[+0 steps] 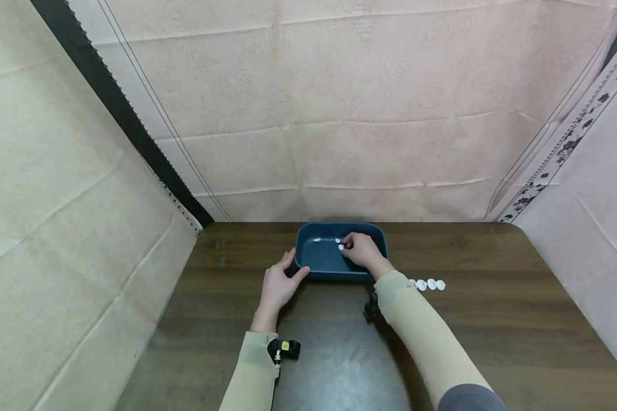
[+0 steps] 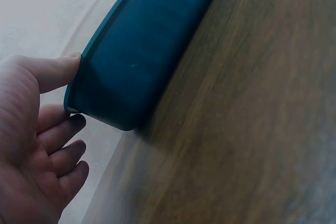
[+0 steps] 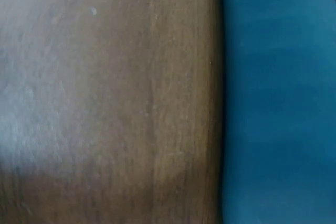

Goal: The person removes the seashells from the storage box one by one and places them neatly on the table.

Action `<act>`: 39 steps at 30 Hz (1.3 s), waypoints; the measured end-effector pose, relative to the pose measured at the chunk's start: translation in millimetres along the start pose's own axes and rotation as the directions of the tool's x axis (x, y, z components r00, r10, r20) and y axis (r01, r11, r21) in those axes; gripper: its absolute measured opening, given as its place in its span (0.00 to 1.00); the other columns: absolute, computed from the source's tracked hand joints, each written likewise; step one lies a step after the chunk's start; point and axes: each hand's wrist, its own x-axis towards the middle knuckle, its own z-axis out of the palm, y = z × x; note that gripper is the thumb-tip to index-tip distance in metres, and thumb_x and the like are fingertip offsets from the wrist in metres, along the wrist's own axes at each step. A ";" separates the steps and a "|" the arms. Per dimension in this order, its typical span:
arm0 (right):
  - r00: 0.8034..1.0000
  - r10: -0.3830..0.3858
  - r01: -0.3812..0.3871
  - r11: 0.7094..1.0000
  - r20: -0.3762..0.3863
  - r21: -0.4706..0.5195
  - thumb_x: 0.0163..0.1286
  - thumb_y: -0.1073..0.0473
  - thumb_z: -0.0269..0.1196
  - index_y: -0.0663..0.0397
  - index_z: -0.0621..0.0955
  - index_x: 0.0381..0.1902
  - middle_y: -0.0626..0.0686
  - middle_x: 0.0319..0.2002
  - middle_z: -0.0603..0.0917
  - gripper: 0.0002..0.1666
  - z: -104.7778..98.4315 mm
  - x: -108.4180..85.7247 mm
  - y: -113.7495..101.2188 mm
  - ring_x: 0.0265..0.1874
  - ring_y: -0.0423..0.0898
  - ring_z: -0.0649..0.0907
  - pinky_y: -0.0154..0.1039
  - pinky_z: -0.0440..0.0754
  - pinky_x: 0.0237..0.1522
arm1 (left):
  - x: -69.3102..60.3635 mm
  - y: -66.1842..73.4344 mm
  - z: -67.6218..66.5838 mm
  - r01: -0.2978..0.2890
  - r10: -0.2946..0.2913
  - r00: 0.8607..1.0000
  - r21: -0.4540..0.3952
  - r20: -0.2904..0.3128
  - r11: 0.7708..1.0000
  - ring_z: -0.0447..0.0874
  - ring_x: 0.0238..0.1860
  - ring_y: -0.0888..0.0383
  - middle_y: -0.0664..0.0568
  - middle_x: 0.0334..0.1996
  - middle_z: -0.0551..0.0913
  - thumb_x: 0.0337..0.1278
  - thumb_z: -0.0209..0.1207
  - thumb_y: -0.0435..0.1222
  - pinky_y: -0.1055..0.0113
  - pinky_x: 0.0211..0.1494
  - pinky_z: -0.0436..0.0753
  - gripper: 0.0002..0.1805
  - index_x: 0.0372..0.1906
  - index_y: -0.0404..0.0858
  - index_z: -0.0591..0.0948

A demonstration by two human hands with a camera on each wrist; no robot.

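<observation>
A dark blue rectangular tray (image 1: 325, 263) sits at the table's back edge, with a few small white round pieces (image 1: 317, 240) on its floor. My left hand (image 1: 279, 283) holds the tray's front left corner, thumb on the front side and fingers along the left side. In the left wrist view, the thumb presses the tray's rim (image 2: 93, 43). My right hand (image 1: 362, 249) reaches over the tray's front right part, its thumb and forefinger at a white round piece (image 1: 341, 247). The right wrist view shows only the tray's side (image 3: 278, 98) and tabletop.
Right of the tray, partly behind the right sleeve, a row of several white round pieces (image 1: 431, 284) lies on the wooden table (image 1: 493, 319). A pale cloth (image 1: 365, 114) hangs right behind the tray, and more cloth hangs at both sides.
</observation>
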 end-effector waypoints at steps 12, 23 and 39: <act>1.000 0.019 -0.019 1.000 0.024 0.014 0.77 0.61 0.67 0.58 0.86 0.54 0.54 0.44 0.85 0.11 0.4 -0.5 -0.8 0.44 0.51 0.82 0.49 0.83 0.55 | -0.1 2.1 -0.5 0.008 -0.008 1.000 0.002 0.008 1.000 0.65 0.80 0.47 0.42 0.77 0.71 0.71 0.70 0.46 0.43 0.80 0.65 0.37 0.79 0.41 0.72; 1.000 -0.002 0.002 1.000 -0.004 0.023 0.77 0.57 0.68 0.58 0.88 0.51 0.53 0.42 0.86 0.12 -3.7 -2.1 -0.1 0.41 0.50 0.82 0.47 0.82 0.50 | -0.1 3.4 -0.4 -0.002 0.002 1.000 0.007 0.009 1.000 0.66 0.79 0.46 0.41 0.76 0.72 0.70 0.70 0.45 0.43 0.79 0.65 0.38 0.79 0.40 0.73; 0.972 -0.134 0.175 0.962 -0.195 0.211 0.78 0.51 0.68 0.50 0.90 0.53 0.49 0.45 0.90 0.13 -35.2 -42.6 -15.9 0.44 0.50 0.85 0.49 0.86 0.51 | 0.0 2.5 -2.3 -0.024 0.024 1.000 0.010 0.002 1.000 0.66 0.79 0.43 0.40 0.76 0.72 0.70 0.71 0.45 0.42 0.79 0.66 0.37 0.78 0.38 0.73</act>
